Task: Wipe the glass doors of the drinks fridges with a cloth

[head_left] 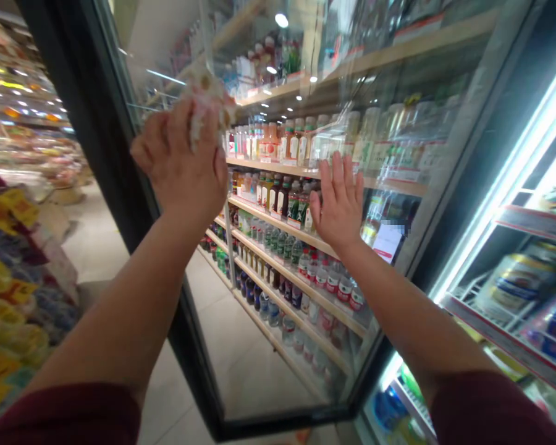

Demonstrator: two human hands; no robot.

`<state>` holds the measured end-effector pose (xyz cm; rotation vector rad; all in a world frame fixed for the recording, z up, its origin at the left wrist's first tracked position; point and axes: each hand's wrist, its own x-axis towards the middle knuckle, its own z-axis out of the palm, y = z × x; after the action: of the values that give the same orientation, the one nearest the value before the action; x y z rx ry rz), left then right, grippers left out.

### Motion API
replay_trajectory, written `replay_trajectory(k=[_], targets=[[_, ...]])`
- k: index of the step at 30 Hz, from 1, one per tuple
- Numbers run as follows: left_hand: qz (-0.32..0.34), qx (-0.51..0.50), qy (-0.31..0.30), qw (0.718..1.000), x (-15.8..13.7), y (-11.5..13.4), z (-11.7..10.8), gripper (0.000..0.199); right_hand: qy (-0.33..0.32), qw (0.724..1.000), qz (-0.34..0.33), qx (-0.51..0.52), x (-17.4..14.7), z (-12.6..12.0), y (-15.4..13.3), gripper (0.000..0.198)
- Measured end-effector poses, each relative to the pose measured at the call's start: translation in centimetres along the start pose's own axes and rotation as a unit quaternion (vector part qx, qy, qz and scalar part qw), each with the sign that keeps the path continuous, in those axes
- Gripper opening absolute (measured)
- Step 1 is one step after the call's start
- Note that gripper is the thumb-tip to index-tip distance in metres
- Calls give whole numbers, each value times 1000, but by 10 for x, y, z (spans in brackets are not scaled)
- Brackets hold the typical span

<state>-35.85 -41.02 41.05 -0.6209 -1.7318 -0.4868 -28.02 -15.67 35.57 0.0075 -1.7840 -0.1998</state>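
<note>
Maroon sleeves [69, 415] nearest; L hand [183, 164] holds crumpled cloth [204, 86] up at glass door [278, 426], left; R hand [338, 210] empty, spread flat, right, contact unclear. Prob. wiping step; next stroke needs cloth pressed evenly. Bottles [322, 277] far, w/ shelves.

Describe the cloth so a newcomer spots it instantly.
Start at the dark-framed glass door filling the middle. At its upper left is the person's raised left hand, holding the bunched cloth. Crumpled and whitish with pink and brownish patches, it stands apart from the upright bottles showing in the glass.
</note>
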Motion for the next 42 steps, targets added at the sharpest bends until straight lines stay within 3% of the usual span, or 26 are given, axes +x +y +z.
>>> replay_trajectory(k=[3,4,7,8,9,12,14,17,20,22,26,29,31,34,35,37,40,42], targets=[[11,-25,19,999,-20,4,16,66,-2,1000,-2,-1,-1,1,0,64],[46,-38,20,998,-35,8,24,66,-3,1000,-4,-3,-2,1,0,64],[218,-34,-62,973,-67,11,36,61,-6,1000,-5,-8,-1,1,-2,63],[234,-32,-77,969,-67,8,34,59,-9,1000,-4,-8,-1,1,-2,63],[223,-28,-79,971,-60,3,29,58,-11,1000,-4,-6,-1,1,-2,63],[83,7,-45,996,-23,-16,11,64,-17,1000,1,2,0,1,-2,62],[27,23,-36,999,-13,-23,8,70,-19,1000,7,4,0,1,-2,62],[44,2,-24,999,-53,-16,22,74,-27,1000,14,5,0,1,-3,62],[182,-32,-99,978,-104,-9,36,61,-35,999,15,10,0,0,-3,62],[232,-52,-115,965,-105,-16,34,58,-33,999,13,11,0,-1,-3,63],[77,-27,-32,996,-54,-35,17,68,-32,999,13,11,0,-2,-4,62],[34,-8,-2,999,-60,-28,21,71,-32,999,16,14,-1,-2,-5,62],[80,-17,-15,997,-94,-14,34,76,-32,999,16,14,-1,-2,-5,62],[275,-47,-119,953,-137,-2,48,65,-35,999,16,11,-1,-2,-4,62],[300,-50,-120,945,-139,-4,47,63,-37,999,16,9,-1,-2,-4,62],[267,-44,-97,958,-121,-13,41,65,-42,999,16,5,-1,-3,-4,61],[110,-29,-42,993,-84,-25,29,69,-51,998,17,8,0,-4,-4,62],[38,-25,-22,999,-85,-22,31,70,-59,998,19,11,0,-5,-3,63]])
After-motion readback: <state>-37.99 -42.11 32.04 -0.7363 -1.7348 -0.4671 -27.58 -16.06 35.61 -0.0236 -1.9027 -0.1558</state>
